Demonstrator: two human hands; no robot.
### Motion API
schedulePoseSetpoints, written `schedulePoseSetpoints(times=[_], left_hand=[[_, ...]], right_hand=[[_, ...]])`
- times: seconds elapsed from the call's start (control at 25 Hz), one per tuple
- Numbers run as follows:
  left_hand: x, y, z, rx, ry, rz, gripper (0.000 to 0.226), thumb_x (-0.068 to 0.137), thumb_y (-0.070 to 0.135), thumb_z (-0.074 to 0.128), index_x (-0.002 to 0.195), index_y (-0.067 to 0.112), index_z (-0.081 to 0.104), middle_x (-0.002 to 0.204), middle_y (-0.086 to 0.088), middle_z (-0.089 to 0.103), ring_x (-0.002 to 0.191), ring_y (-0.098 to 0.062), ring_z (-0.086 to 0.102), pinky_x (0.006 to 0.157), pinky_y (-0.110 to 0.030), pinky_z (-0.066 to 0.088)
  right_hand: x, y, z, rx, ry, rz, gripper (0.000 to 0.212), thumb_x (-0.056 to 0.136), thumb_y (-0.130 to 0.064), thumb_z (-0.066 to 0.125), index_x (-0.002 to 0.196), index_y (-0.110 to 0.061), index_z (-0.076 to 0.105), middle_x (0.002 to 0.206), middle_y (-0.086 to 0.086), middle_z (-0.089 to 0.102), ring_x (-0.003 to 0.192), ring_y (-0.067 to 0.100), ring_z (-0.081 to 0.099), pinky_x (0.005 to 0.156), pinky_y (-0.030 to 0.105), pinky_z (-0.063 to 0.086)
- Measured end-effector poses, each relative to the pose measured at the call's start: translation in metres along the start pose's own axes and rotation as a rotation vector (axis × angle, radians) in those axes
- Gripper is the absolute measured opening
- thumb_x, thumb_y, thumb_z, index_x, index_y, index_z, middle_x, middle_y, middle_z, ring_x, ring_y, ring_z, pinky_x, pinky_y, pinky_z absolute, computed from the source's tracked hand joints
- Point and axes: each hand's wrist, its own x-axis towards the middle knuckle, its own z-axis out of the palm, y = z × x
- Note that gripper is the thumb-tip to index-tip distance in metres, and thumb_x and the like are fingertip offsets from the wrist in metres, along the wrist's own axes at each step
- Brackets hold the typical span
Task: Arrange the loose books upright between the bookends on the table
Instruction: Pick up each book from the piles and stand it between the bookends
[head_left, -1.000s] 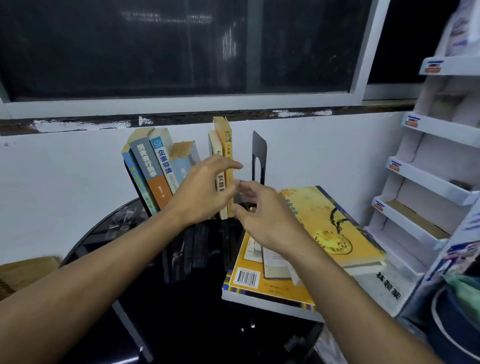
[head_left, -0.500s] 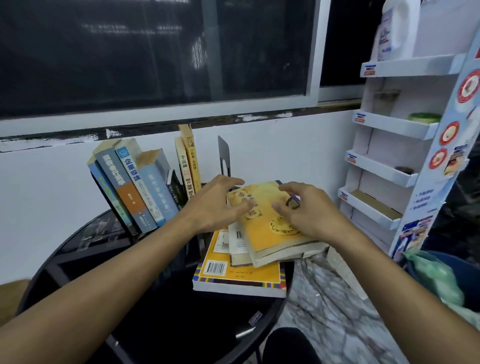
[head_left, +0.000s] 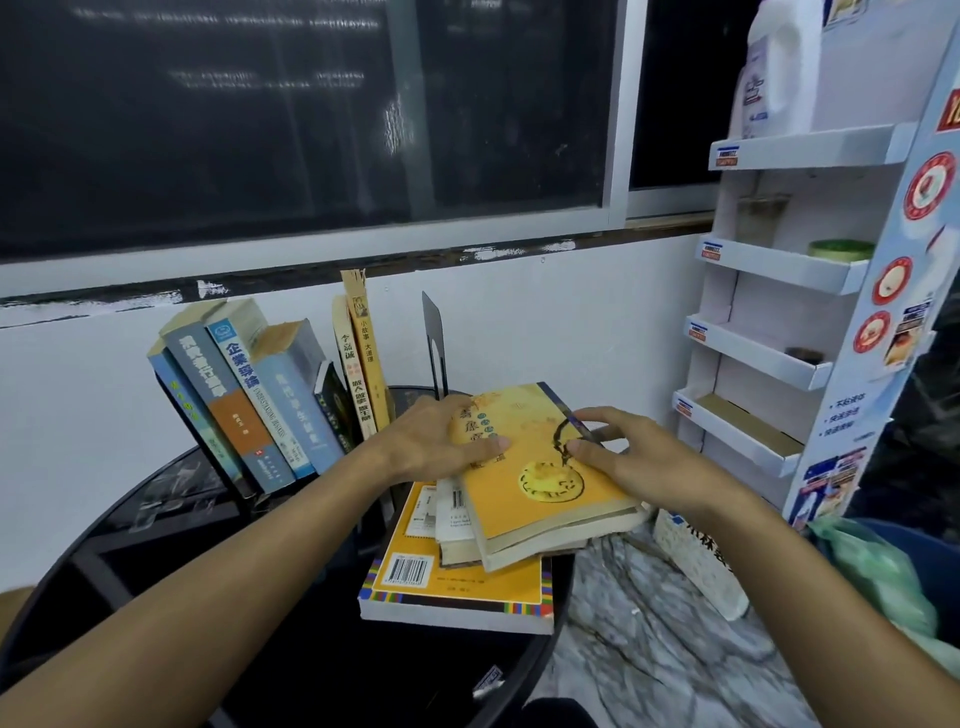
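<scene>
On the near side of the black worktop (head_left: 311, 670) the loose books lay flat in a stack: a big orange-backed book (head_left: 457, 587) at the bottom, a pale book (head_left: 454, 514) on it, and the yellow book (head_left: 540, 467) on top, askew and jutting past the worktop's right edge. My left hand (head_left: 436, 441) gripped the yellow book at its far left corner, thumb flat on the cover and fingers curled over the edge. My right hand (head_left: 628, 457) gripped the right edge the same way, thumb on the cover. Whether the book had left the stack yet I could not tell.

Beyond the hands, two slim books (head_left: 361, 364) stood nearly upright, with a free gap between them and the black bookend (head_left: 434, 338). Further left the leaning books (head_left: 249, 395) sloped away to the left.

I judged this the start of a pick-up. The next move called for lifting the yellow book clear, turning it onto its bottom edge with the spine toward me, and sliding it into that gap without knocking the slim pair.

A second earlier both hands had been up at the slim books beside the bookend, holding nothing. Half a second earlier they had already come down onto the yellow cover, with the left thumb nearer the left edge.
</scene>
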Motion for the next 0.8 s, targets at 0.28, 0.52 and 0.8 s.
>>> schedulePoseSetpoints(times=[0.28,0.52,0.8], left_hand=[[0.007,-0.004,-0.002,-0.184,-0.055,-0.009,0.102,0.072,0.069,0.074,0.154,0.027,0.031,0.133,0.009,0.057,0.122,-0.014,0.057,0.109,-0.034,0.046],[0.006,-0.014,-0.003,-0.32,-0.041,0.031,0.107,0.065,0.061,0.085,0.152,0.026,0.036,0.129,0.009,0.062,0.117,-0.009,0.061,0.107,-0.033,0.048],[-0.001,-0.022,-0.02,-0.464,0.09,0.045,0.1,0.056,0.065,0.089,0.142,0.036,0.046,0.127,0.009,0.064,0.115,-0.009,0.065,0.1,-0.036,0.055]], right_hand=[[0.009,0.006,0.001,0.322,-0.047,0.137,0.045,0.093,-0.028,0.075,0.135,-0.021,0.061,0.109,0.01,0.077,0.098,0.029,0.076,0.092,0.045,0.059],[0.006,-0.003,0.002,0.508,-0.014,0.06,0.05,0.081,-0.016,0.085,0.127,-0.023,0.065,0.115,0.024,0.072,0.097,0.04,0.071,0.097,0.062,0.051],[0.005,-0.03,0.011,0.612,0.051,-0.08,0.047,0.087,-0.008,0.079,0.13,-0.015,0.063,0.121,0.005,0.068,0.079,0.018,0.077,0.06,0.028,0.059]])
